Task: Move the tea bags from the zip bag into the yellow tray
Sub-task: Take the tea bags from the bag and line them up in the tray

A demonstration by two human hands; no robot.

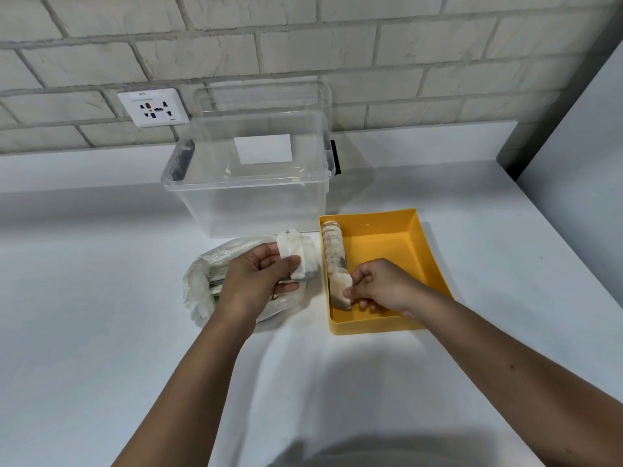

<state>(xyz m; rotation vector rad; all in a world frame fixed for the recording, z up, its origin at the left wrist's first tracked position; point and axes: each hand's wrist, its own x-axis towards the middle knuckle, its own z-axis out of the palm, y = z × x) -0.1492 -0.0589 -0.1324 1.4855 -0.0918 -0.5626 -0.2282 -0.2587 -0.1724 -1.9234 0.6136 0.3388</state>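
The yellow tray [424, 257] lies on the white counter, right of centre. A row of several tea bags [333, 254] stands along its left wall. My right hand [377, 286] is inside the tray and pinches a white tea bag [344, 284] at the near end of that row. The clear zip bag [202, 284] lies crumpled to the left of the tray, with more tea bags inside. My left hand [256, 281] is over the zip bag and grips a small stack of tea bags [298, 254], held up beside the tray's left wall.
A clear plastic storage box [246, 197] stands behind the zip bag and tray, its lid leaning against the brick wall. A wall socket [153, 107] is at the back left. A grey panel [580, 129] rises at the counter's right side.
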